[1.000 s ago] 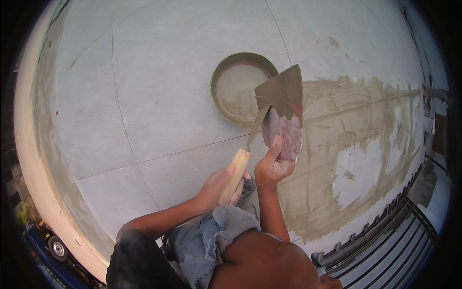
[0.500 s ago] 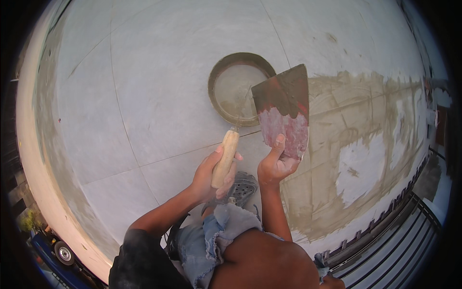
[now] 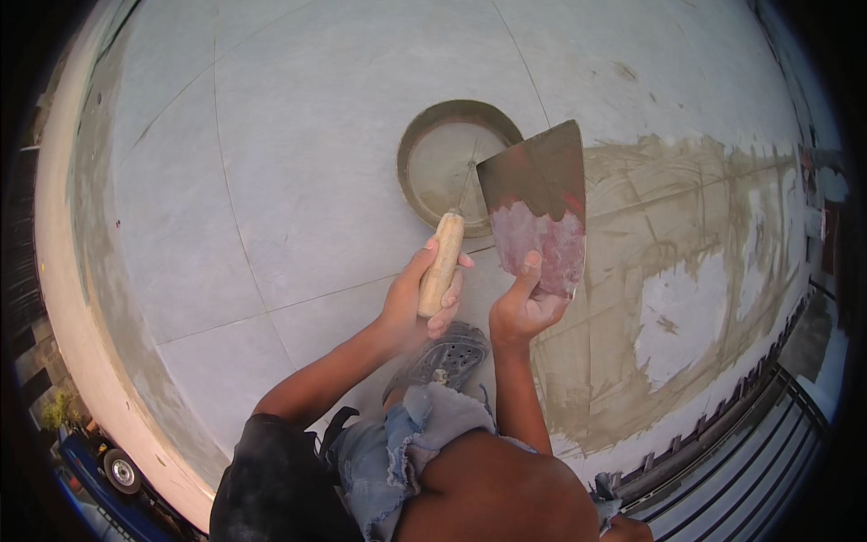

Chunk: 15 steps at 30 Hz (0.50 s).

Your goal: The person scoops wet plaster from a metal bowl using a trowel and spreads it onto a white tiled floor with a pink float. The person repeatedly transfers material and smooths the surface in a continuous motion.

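My left hand (image 3: pixel 411 294) is wrapped round the pale wooden handle of a trowel (image 3: pixel 442 266). The trowel's thin metal part points away over a round pan (image 3: pixel 406 185), and its blade shape is hard to make out. In my right hand (image 3: pixel 521 312) is a flat red scraper board (image 3: pixel 542 239), pinched at its near end with the thumb on top. Wet grey-brown plaster (image 3: pixel 537 172) coats the board's far half; the near half is whitish and stained. The board overlaps the pan's right rim. A shallow layer of greyish residue covers the pan's bottom.
Grey panels (image 3: pixel 307 163) with thin seams surround the pan. To the right, a large patch is smeared with brownish plaster (image 3: pixel 623 343). My dark clog (image 3: pixel 452 352) stands close below my hands. A pale ledge (image 3: pixel 108 379) runs along the left; dark metal bars (image 3: pixel 741 461) lie lower right.
My left hand has moved the trowel forward and slightly right, nearer the board and over the pan. My right hand holds the board almost still.
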Motion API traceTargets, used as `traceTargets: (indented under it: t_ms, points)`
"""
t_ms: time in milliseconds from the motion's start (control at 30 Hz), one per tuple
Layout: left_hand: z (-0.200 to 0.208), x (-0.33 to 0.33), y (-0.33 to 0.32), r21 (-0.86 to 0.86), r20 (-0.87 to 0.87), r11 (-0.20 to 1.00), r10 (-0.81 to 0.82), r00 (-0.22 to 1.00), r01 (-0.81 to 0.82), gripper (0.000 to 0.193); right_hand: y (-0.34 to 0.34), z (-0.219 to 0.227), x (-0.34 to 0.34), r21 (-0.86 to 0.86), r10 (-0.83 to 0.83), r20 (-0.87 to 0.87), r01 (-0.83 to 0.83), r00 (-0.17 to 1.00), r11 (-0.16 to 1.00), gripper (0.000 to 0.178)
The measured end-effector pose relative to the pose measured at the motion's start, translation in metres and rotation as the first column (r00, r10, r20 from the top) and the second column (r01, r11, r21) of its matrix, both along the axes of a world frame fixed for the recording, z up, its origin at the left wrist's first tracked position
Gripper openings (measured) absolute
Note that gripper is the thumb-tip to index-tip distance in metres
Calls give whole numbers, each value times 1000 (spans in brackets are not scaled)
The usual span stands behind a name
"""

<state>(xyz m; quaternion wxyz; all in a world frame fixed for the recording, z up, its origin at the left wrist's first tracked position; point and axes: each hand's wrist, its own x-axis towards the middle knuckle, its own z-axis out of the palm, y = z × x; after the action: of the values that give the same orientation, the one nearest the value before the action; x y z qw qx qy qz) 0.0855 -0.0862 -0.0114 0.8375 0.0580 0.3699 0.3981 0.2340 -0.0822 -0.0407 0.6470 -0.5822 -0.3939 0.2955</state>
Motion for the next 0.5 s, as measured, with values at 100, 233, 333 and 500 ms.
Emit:
traceTargets:
  t_ms: [100,233,333,500]
  points:
    - [15,-6,-11,66,-26,998,3,1000,-1,65,2,-1,1,15,-21,-16,21,1000,1000,45]
    - [39,-11,-46,186,-118,976,-94,989,115,67,-5,-4,0,-52,58,130,-52,990,997,41]
    - [58,-9,-66,176,-195,968,-145,970,180,70,3,-3,-5,38,69,163,-76,984,996,40]
    - [60,-15,-65,201,-191,950,-202,961,240,73,12,10,-4,55,130,214,-145,968,988,41]
